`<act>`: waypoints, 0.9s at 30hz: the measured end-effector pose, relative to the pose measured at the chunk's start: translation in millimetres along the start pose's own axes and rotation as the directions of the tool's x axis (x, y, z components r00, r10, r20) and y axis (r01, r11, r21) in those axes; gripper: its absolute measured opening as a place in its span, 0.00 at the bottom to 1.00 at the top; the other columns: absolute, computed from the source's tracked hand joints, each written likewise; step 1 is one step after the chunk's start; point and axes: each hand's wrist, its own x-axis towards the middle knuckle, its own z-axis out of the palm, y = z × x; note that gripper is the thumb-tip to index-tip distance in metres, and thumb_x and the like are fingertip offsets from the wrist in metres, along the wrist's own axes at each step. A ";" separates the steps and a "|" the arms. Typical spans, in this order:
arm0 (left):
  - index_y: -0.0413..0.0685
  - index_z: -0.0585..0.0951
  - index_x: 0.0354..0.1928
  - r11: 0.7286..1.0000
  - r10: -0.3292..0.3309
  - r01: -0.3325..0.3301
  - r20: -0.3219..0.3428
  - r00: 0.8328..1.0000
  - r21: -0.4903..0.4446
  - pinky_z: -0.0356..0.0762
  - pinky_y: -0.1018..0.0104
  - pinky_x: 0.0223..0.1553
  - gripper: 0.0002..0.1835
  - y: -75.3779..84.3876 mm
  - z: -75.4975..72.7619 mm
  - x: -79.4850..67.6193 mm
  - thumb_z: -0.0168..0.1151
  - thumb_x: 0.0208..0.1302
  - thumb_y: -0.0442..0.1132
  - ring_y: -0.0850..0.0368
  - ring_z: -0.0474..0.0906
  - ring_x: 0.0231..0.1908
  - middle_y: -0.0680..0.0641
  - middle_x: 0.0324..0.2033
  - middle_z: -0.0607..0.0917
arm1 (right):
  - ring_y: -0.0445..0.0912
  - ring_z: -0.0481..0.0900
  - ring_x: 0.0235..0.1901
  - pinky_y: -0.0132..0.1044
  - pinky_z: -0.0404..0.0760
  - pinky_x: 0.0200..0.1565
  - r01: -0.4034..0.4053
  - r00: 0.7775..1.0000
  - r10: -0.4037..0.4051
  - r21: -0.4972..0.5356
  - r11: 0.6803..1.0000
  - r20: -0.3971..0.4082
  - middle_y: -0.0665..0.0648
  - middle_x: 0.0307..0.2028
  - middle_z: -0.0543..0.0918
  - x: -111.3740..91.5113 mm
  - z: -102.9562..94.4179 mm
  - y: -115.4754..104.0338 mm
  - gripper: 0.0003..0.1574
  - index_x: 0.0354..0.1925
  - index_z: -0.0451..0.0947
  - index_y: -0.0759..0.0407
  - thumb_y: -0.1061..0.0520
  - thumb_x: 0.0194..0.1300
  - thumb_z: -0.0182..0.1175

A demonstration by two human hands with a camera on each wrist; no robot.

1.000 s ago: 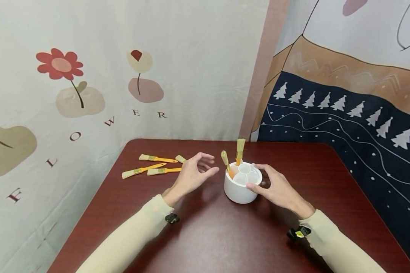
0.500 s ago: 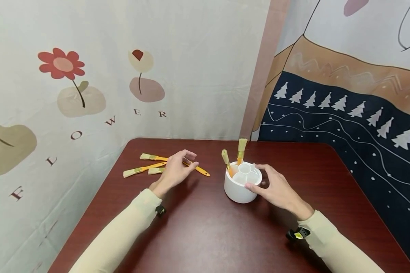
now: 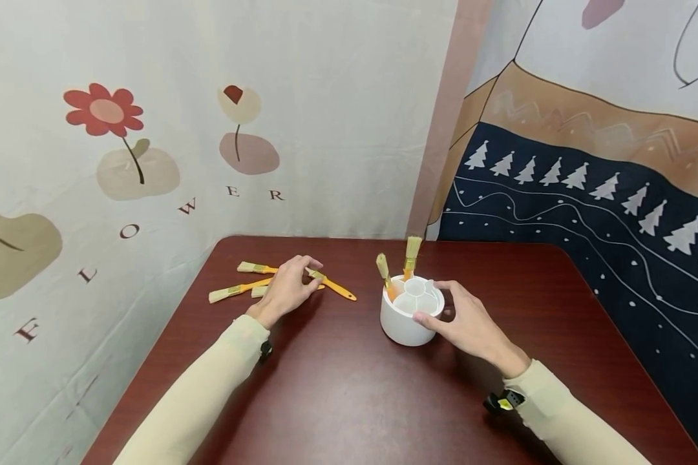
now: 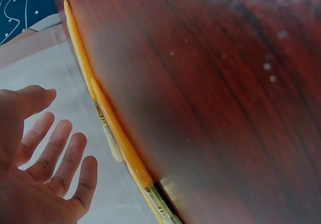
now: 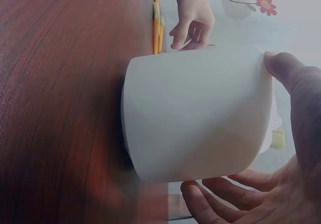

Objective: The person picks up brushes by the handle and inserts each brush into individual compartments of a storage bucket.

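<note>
My left hand (image 3: 287,284) reaches over loose paintbrushes on the table, fingers spread and nothing between them in the left wrist view. It partly hides a brush with a yellow handle (image 3: 340,290) and a lower brush (image 3: 260,291). Farther left lie two more brushes, one at the back (image 3: 250,267) and one in front (image 3: 225,294). My right hand (image 3: 471,323) holds a round white brush holder (image 3: 406,326), thumb at the near rim and fingers round its far right side. Two brushes stand bristles up in its compartments, one upright (image 3: 412,252), one leaning left (image 3: 383,268).
The dark red-brown table (image 3: 360,400) has rounded back corners. Behind it hangs a pale curtain (image 3: 337,129) with printed flowers. A dark blue cloth (image 3: 558,213) with white trees hangs at the right.
My left hand has moved left, away from the holder, and come down over the loose brushes. The right hand stays on the holder, which has barely moved.
</note>
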 end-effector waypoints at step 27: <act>0.46 0.91 0.65 0.987 0.065 -0.081 0.111 0.992 0.139 0.81 0.31 0.73 0.17 -18.8 -4.5 20.3 0.77 0.79 0.36 0.34 0.86 0.66 0.41 0.61 0.91 | 0.53 0.88 0.57 0.47 0.93 0.56 -0.029 0.999 0.028 -0.051 0.998 -0.029 0.64 0.70 0.84 -0.7 2.9 -2.8 0.61 0.80 0.71 0.59 0.23 0.70 0.79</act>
